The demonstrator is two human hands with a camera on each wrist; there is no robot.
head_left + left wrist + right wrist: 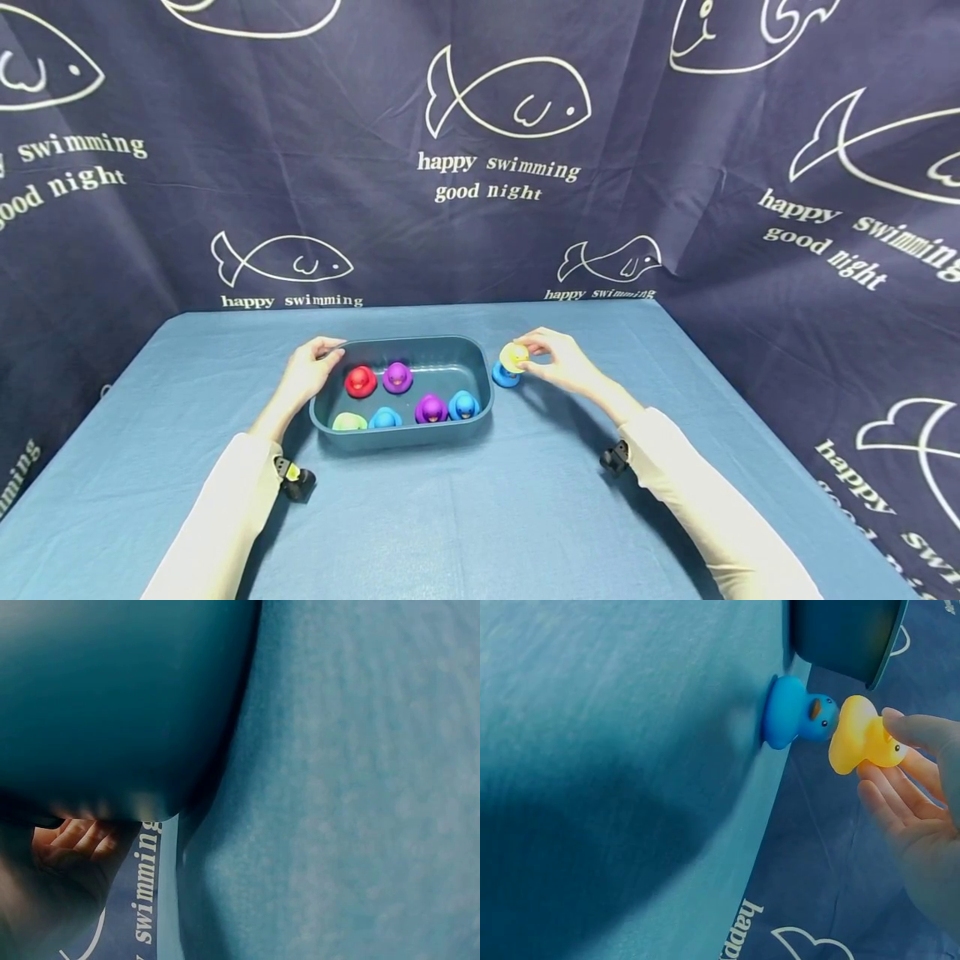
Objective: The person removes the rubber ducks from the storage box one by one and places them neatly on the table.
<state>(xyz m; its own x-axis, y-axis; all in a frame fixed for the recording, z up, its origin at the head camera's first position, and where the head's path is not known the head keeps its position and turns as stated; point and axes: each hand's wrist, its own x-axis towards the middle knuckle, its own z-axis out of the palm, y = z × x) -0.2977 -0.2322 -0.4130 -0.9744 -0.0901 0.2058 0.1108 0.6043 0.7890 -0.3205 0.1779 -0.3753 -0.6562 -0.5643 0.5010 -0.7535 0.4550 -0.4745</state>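
My left fingers (321, 342) grip the teal plastic tub (405, 437), likely for steadiness; right fingers (881, 804) pinch a yellow rubber duck (858, 739) beside it.

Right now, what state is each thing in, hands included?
Bin: upright, uncovered, partly filled
Red duck: upright inside
Purple ducks: both upright inside
Inner blue ducks: inside, one partly hidden
Green duck: inside, partly hidden
Outer blue duck: upright on table
Yellow duck: held above outer blue duck, touching unclear
Left hand: gripping bin's rim
Right hand: pinching yellow duck
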